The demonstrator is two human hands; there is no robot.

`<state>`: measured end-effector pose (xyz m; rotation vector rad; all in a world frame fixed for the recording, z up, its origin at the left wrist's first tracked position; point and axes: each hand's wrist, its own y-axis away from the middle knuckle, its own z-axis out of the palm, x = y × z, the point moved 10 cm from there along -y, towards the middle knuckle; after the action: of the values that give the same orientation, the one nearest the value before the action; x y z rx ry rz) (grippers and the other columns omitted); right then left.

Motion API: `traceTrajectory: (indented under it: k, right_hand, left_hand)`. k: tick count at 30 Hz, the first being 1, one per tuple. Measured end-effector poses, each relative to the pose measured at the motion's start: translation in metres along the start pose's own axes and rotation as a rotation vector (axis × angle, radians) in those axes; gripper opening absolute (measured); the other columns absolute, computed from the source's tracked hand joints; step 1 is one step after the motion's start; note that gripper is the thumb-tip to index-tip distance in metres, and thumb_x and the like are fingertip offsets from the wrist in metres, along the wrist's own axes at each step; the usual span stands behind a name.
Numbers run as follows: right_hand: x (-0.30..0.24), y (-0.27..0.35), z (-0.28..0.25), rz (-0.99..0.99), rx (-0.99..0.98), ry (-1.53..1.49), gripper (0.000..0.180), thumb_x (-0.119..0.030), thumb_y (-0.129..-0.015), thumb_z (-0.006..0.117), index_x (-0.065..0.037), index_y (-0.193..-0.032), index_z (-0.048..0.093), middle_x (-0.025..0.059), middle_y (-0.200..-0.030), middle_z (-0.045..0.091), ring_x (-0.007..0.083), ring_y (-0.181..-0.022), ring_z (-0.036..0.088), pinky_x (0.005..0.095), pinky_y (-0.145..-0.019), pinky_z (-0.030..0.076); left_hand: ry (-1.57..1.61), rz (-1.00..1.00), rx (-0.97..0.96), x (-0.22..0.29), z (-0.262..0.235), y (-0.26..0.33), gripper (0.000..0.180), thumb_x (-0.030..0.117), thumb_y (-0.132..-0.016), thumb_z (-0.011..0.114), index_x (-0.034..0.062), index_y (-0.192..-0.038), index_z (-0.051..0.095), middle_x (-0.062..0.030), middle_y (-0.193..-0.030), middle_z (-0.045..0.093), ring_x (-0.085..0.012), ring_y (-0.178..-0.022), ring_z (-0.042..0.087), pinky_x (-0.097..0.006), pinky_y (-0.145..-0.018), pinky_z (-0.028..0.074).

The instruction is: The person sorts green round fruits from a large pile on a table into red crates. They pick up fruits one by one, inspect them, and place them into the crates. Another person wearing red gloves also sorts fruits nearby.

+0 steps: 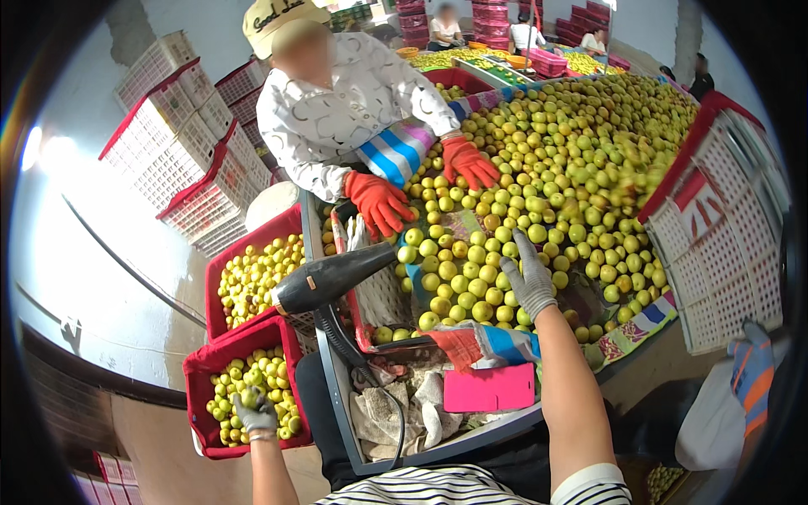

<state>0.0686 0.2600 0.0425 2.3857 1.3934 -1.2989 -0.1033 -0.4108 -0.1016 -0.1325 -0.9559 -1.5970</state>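
At the lower left, my left hand [257, 415] in a grey glove is over a red-lined crate [195, 404] of round yellow-green fruit [268, 370]. Its fingers curl around one green fruit [250, 396]. My right hand [532, 276], also gloved in grey, reaches onto the sorting table with its fingers stretched and spread. It touches or hovers just over the loose fruit [477, 273] there; no fruit shows in its grip. Many of these fruits have brown patches.
A black hair dryer [337, 276] lies on the table's left divider, its cord trailing into a tray with rags [379, 412] and a pink phone case [490, 389]. Opposite, a person in red gloves [376, 202] handles fruit. Another person's gloved hand [752, 370] is by a tilted crate [715, 236].
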Motion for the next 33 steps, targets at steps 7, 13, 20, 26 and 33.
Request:
traceTrajectory:
  k: [7, 13, 20, 26, 33]
  right_hand:
    - [0.007, -0.002, -0.002, 0.05, -0.025, -0.035, 0.072, -0.045, -0.091, 0.053, -0.009, -0.147, 0.026, 0.0223, -0.146, 0.033, 0.036, -0.135, 0.034, 0.0417, -0.111, 0.029]
    - [0.001, 0.002, -0.011, 0.073, 0.002, -0.003, 0.07, -0.043, -0.091, 0.053, -0.009, -0.146, 0.027, 0.0191, -0.145, 0.038, 0.0353, -0.132, 0.039, 0.0414, -0.109, 0.034]
    - [0.013, 0.002, -0.011, 0.108, 0.012, 0.085, 0.068, -0.04, -0.091, 0.053, -0.014, -0.147, 0.027, 0.0161, -0.145, 0.039, 0.0353, -0.129, 0.042, 0.0424, -0.107, 0.034]
    - [0.012, 0.0, -0.002, 0.163, -0.03, 0.052, 0.066, -0.043, -0.092, 0.05, -0.018, -0.148, 0.025, 0.0164, -0.145, 0.038, 0.0387, -0.126, 0.043, 0.0445, -0.106, 0.035]
    - [0.014, -0.001, -0.004, 0.176, -0.049, 0.061, 0.068, -0.047, -0.092, 0.049, -0.016, -0.148, 0.025, 0.0158, -0.146, 0.037, 0.0392, -0.124, 0.045, 0.0446, -0.105, 0.038]
  left_hand:
    - [0.233, 0.093, 0.371, 0.024, -0.114, -0.013, 0.043, 0.039, -0.086, 0.058, 0.0075, -0.116, 0.057, -0.0124, -0.102, 0.065, -0.0213, -0.085, 0.061, -0.028, -0.059, 0.056]
    - [0.375, 0.096, 0.472, 0.012, -0.118, -0.027, 0.045, 0.029, -0.086, 0.061, 0.0026, -0.12, 0.053, -0.0135, -0.119, 0.059, -0.0247, -0.094, 0.061, -0.034, -0.071, 0.059]
    - [-0.374, 0.24, -0.25, -0.029, 0.094, 0.016, 0.028, 0.034, -0.091, 0.057, 0.0095, -0.104, 0.059, -0.0059, -0.093, 0.063, -0.0149, -0.07, 0.057, -0.026, -0.056, 0.048]
    - [-1.267, 0.488, -1.131, -0.186, 0.306, 0.16, 0.035, 0.007, -0.087, 0.059, -0.0042, -0.12, 0.056, -0.0115, -0.106, 0.065, -0.0155, -0.095, 0.062, -0.027, -0.08, 0.05]
    - [-1.67, 0.642, -1.245, -0.303, 0.349, 0.141, 0.068, 0.03, -0.086, 0.066, 0.0057, -0.142, 0.036, -0.0202, -0.134, 0.05, -0.0315, -0.121, 0.053, -0.036, -0.098, 0.044]
